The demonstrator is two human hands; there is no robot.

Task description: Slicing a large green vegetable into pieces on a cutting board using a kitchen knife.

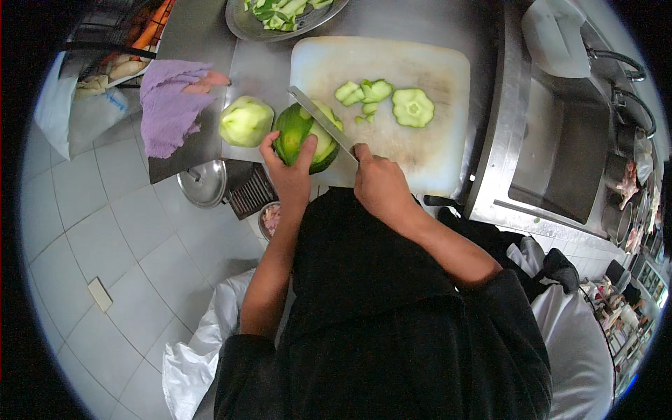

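Observation:
My left hand [290, 173] steadies a partly peeled green squash or papaya [294, 137] at the left edge of a white cutting board [420, 157]. Strips of dark green skin remain between pale bared patches. Gripped in my right hand [382, 181] is a knife, its blade [324, 123] lying slantwise across the upper right of the fruit. A peeled pale green one [245, 122] stands just left of it, off the board. On the board lie a scalloped round slice [413, 107] and several peel pieces [363, 92].
A metal tray [247, 31] of green peelings sits at the back. A purple cloth [170, 107] lies on the counter's left end. At right is a steel sink [556, 142] with a white plastic container [555, 39]. Below the counter are a lidded pot [202, 184] and a bowl of pink pieces [270, 218].

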